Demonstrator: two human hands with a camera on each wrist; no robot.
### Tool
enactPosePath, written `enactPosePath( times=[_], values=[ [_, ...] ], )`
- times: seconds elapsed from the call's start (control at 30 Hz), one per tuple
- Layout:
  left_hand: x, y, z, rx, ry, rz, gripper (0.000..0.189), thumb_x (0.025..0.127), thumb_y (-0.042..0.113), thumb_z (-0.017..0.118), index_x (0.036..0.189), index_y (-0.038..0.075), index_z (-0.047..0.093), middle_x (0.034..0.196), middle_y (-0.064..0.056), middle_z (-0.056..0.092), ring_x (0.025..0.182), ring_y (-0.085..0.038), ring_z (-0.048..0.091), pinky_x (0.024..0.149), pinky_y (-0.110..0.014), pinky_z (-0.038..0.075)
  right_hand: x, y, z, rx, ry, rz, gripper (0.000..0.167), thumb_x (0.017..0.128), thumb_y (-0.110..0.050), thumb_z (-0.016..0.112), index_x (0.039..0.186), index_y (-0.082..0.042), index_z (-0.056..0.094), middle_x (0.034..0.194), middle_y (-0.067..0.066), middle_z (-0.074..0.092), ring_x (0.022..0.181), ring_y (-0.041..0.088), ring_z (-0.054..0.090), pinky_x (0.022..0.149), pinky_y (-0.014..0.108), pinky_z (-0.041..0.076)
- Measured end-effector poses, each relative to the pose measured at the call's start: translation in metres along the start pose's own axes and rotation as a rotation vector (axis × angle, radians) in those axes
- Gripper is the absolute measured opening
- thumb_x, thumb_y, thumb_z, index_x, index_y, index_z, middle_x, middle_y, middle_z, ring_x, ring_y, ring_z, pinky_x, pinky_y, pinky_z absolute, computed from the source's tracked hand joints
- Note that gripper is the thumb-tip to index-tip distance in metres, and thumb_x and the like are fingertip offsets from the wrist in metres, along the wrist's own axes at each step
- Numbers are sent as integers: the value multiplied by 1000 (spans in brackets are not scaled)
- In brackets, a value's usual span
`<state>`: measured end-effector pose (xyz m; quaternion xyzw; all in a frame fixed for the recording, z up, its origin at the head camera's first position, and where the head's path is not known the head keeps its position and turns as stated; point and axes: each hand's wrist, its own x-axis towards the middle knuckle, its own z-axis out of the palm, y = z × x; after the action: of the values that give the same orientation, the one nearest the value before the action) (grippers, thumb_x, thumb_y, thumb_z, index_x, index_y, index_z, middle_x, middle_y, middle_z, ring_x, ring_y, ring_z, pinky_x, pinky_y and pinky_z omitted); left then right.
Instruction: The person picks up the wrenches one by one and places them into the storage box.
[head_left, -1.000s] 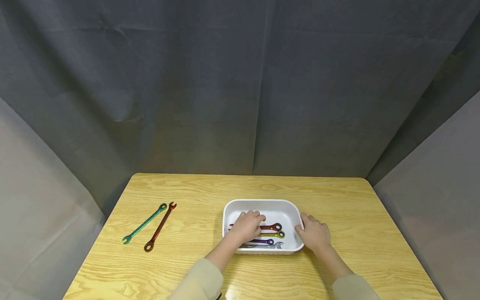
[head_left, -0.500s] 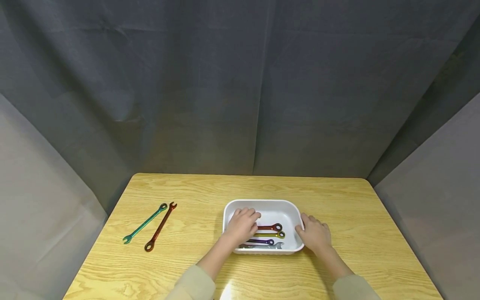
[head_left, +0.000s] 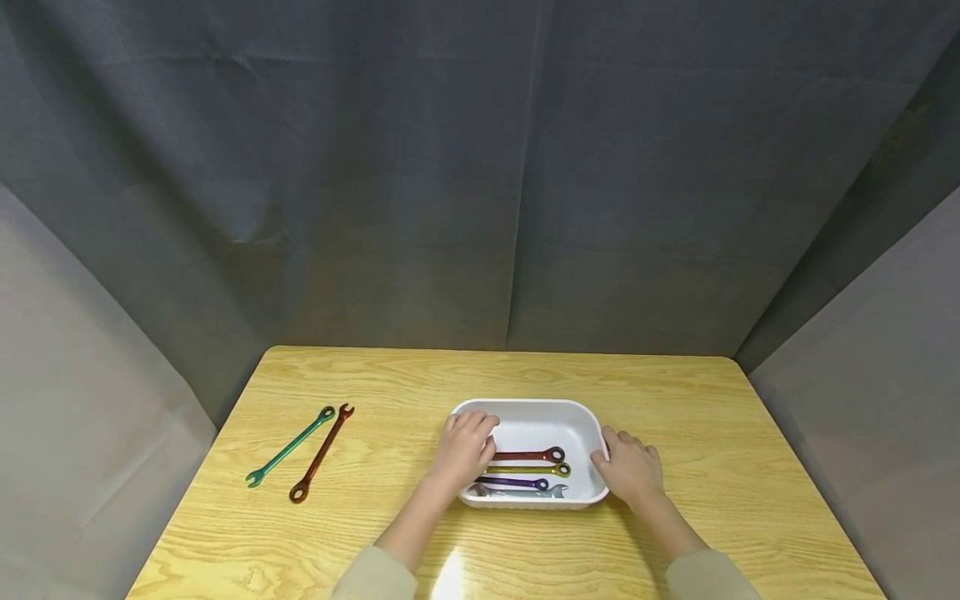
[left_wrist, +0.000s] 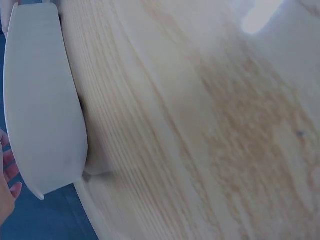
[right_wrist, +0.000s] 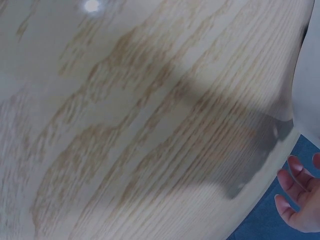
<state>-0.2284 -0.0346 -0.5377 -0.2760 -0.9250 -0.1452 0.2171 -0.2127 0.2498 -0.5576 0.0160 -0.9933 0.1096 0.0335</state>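
Note:
A white plastic tub (head_left: 577, 425) stands on the table, with several combination wrenches side by side in it: a red wrench (head_left: 525, 456), a yellow wrench (head_left: 525, 470), a purple wrench (head_left: 513, 482) and a silver wrench (head_left: 525, 493). Over the tub's left end is my left hand (head_left: 461, 450), fingers loosely bent and holding nothing; it covers the left ends of some wrenches. At the opposite end my right hand (head_left: 630, 467) grips the rim, thumb inside and fingers outside. In the left wrist view my left hand (left_wrist: 6, 185) appears beside the tub wall (left_wrist: 45, 100).
On the left part of the wooden table (head_left: 390, 375) lie a green wrench (head_left: 288, 450) and a dark red wrench (head_left: 322, 454), both slanted and close together. A grey curtain (head_left: 405, 208) hangs behind the table's far edge.
My left hand has drawn left across the tub, uncovering more of the wrenches' handles. The right hand stays at the right rim, and the tub and wrenches have not moved.

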Motion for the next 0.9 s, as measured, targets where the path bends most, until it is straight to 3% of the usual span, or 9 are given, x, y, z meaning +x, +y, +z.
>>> enactPosePath(
  times=[0.27,0.67,0.9],
  values=[
    [-7,-9,-9,4,22,-66,26,82,15,57,107,12,61,103,0,60,98,-17,53,88,-35,40,-1,-1,0,1,-2,-4,41,85,-32,50,116,-6,53,99,18,59,93,40,56,79,58,39],
    [-18,-32,-12,28,162,-117,24,79,12,58,103,10,62,95,-3,61,92,-20,55,83,-37,42,-1,0,-1,-2,-1,-5,43,86,-32,49,119,-5,52,104,20,59,97,41,54,80,58,38],
    [-28,-44,-15,23,162,-167,24,79,12,58,103,9,62,96,-4,61,93,-22,55,83,-39,42,-1,0,-1,-4,4,-5,43,86,-32,49,119,-5,52,103,20,59,96,41,55,80,58,39]
  ],
)
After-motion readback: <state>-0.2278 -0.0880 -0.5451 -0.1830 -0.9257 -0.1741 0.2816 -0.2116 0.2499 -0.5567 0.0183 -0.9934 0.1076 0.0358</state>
